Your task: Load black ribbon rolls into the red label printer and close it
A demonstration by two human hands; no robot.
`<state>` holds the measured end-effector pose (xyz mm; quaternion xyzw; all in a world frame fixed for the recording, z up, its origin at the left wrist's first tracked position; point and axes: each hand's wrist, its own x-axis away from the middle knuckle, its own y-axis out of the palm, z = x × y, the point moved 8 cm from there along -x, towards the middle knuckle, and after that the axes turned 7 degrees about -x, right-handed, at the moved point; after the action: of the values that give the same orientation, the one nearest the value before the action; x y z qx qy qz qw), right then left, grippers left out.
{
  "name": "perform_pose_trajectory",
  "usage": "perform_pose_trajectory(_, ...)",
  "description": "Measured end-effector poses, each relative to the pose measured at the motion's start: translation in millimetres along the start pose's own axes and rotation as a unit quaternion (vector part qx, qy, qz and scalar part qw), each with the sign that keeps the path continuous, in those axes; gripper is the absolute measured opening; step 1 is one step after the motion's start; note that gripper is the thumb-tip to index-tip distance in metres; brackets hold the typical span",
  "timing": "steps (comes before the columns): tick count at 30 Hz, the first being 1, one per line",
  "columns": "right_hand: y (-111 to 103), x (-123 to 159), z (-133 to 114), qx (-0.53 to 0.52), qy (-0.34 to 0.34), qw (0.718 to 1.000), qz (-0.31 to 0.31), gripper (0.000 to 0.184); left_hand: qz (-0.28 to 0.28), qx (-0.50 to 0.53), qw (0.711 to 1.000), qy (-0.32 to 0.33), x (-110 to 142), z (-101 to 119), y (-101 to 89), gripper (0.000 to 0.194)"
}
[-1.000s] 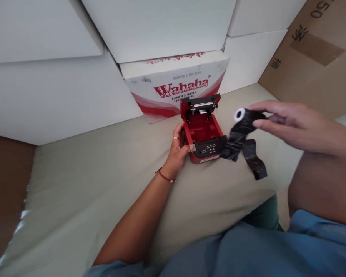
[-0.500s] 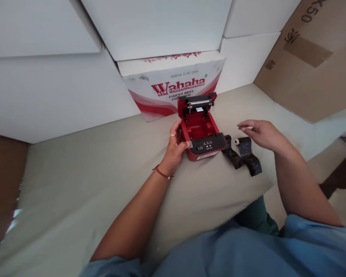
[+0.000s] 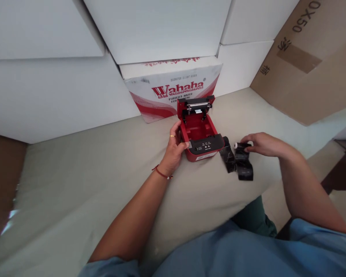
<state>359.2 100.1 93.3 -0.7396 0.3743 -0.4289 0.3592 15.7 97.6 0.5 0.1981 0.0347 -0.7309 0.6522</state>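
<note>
Wahaha box stands behind printer on desk, contents hidden. Printer: lid up, red bay exposed; left hand grips its left side, thumb at front corner. Black roll is outside, right of printer, end pinched in fingers of right hand.

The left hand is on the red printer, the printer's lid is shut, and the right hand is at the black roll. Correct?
Not quite: the lid is open, raised at the back of the red printer, as the head view shows. The rest is right.
</note>
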Motion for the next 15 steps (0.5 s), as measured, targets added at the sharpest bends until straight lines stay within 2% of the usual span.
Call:
perform_pose_trajectory(3, -30, 35, -38, -0.066, -0.080, 0.993, -0.056, 0.038, -0.004, -0.003, 1.000, 0.000, 0, -1, 0.2, 0.101)
perform_pose_trajectory(5, -55, 52, -69, -0.073, -0.115, 0.989, -0.048, 0.039, -0.002, 0.000, 1.000, 0.002, 0, -1, -0.1, 0.101)
perform_pose_trajectory(7, -69, 55, -106, -0.063, -0.157, 0.985, -0.042, 0.042, 0.001, 0.005, 1.000, 0.000, 0, -1, -0.2, 0.100)
perform_pose_trajectory(9, -73, 41, -141, -0.041, -0.188, 0.981, 0.002, 0.041, 0.003, 0.009, 1.000, -0.003, 0, -1, 0.1, 0.100)
perform_pose_trajectory(11, -66, 16, -169, 0.002, -0.184, 0.981, 0.065, 0.037, 0.002, 0.009, 1.000, -0.005, 0, -1, 1.1, 0.100)
perform_pose_trajectory(15, -34, -37, -196, 0.112, -0.078, 0.982, 0.132, 0.047, 0.005, -0.002, 1.000, 0.000, 0, -1, 1.9, 0.096)
